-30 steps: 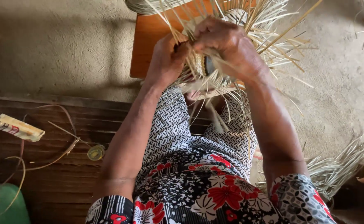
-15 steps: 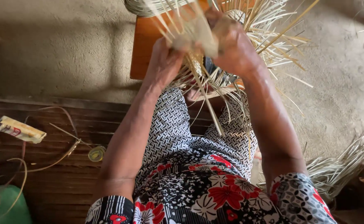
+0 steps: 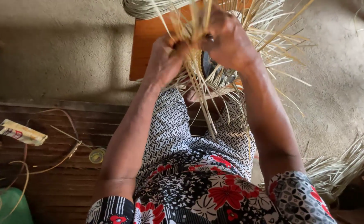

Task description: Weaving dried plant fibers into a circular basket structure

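- Nearest the camera, a lap in black-and-white patterned cloth with red flowers (image 3: 215, 186) is seen, and both forearms are stretched forward from it.
- To the side, on the dark wooden planks (image 3: 45, 174), a small flat yellow packet (image 3: 22, 132), some loose cords and a small roll of tape (image 3: 96, 155) are left lying; a green container (image 3: 3, 207) is seen at the corner.
- At the other side, a bundle of unused pale strips (image 3: 339, 166) is laid on the ground, so material appears to be left for more weaving.
- Over the knees, the long free ends of the straw weaving (image 3: 215, 79) are seen hanging down, not yet worked in.
- The left hand (image 3: 163, 62) is closed around a cluster of upright strips, which are pinched between thumb and fingers.
- The right hand (image 3: 227, 39) is closed over the top of the same cluster, just beside the left; what lies under its palm cannot be told.
- Beneath the hands a woven part is partly seen, though how much has been completed is hidden; many strips stick out loose all round, so the piece is judged to be well short of finished.
- Farthest off, an orange-brown wooden stool (image 3: 148, 45) is seen under the work, on a sandy floor (image 3: 66, 49).
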